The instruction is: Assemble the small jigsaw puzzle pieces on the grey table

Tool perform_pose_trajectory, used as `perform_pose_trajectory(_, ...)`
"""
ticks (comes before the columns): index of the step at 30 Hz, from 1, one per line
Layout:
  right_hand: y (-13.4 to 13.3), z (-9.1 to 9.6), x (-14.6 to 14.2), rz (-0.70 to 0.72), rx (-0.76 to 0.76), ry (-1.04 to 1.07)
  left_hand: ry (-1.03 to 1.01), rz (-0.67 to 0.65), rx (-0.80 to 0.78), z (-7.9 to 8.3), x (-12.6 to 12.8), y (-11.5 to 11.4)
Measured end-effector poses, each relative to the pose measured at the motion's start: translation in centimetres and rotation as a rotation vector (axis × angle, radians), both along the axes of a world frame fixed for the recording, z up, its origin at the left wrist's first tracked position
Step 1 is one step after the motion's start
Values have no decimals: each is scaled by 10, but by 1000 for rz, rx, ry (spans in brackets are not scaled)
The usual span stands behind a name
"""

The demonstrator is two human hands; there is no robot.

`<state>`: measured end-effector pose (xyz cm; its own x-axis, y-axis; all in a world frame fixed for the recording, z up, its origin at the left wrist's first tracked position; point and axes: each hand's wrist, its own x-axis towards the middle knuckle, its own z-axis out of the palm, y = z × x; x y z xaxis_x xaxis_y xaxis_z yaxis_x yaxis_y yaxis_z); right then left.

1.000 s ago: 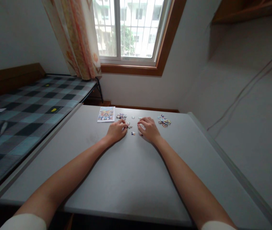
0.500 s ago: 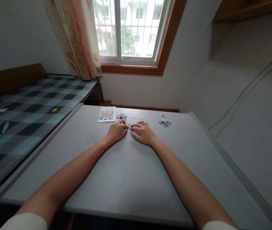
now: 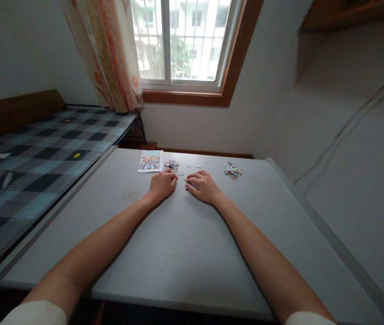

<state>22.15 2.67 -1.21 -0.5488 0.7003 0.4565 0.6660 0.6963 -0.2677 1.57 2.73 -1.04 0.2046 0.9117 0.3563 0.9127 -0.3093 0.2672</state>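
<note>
My left hand [image 3: 162, 184] rests low over the table, its thumb and fingertips pinched on a small jigsaw puzzle piece that is mostly covered. Across a narrow gap, my right hand [image 3: 204, 187] has its fingers curled, with another small puzzle piece [image 3: 185, 179] at the fingertips. Just beyond the gap lies a loose puzzle piece [image 3: 181, 174]. Two more, a left piece [image 3: 188, 165] and a right piece [image 3: 199, 167], lie farther back. A heap of puzzle pieces [image 3: 172, 165] sits behind my left hand, beside a printed picture sheet [image 3: 150, 161].
A second heap of pieces [image 3: 233, 171] lies to the right on the grey-white table [image 3: 178, 253]. A bed with a checked cover [image 3: 53, 153] stands along the left side. Beyond the table are a curtain [image 3: 110, 58] and a barred window [image 3: 195, 49].
My hands have drawn apart a little: the left moved slightly left, the right slightly right. The puzzle pieces between the fingertips are now separate. The heaps and sheet stay put.
</note>
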Motion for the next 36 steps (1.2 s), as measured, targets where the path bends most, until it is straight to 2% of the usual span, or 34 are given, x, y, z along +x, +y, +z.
perform_pose_trajectory(3, 1, -2, 1, -16, -6, 3, -22, 87, 13, 0, 0, 1)
perform_pose_trajectory(5, 1, -3, 1, -24, -10, 3, -43, 100, 27, 0, 1, 1)
perform_pose_trajectory(7, 2, -3, 1, -26, -10, 4, -57, 54, 37, 0, 1, 2)
perform_pose_trajectory(12, 2, -3, 1, -32, -12, 1, -30, -177, 45, -3, 0, 3)
perform_pose_trajectory(15, 1, -3, 2, -37, -15, -1, 6, -212, 55, -2, 0, 3)
perform_pose_trajectory(22, 2, -5, 3, -47, -12, -7, -32, 28, 45, -2, 1, 2)
perform_pose_trajectory(24, 2, -4, 3, -50, -15, -8, -52, 52, 48, -3, 1, 3)
perform_pose_trajectory(26, 2, -3, 3, -52, -17, -5, -59, 12, 75, -5, 0, 5)
perform_pose_trajectory(31, 2, -3, 4, -82, -8, 20, -35, -206, 130, -7, 0, 6)
perform_pose_trajectory(36, 3, -6, 4, -100, -7, 31, 15, -238, 101, -8, 1, 6)
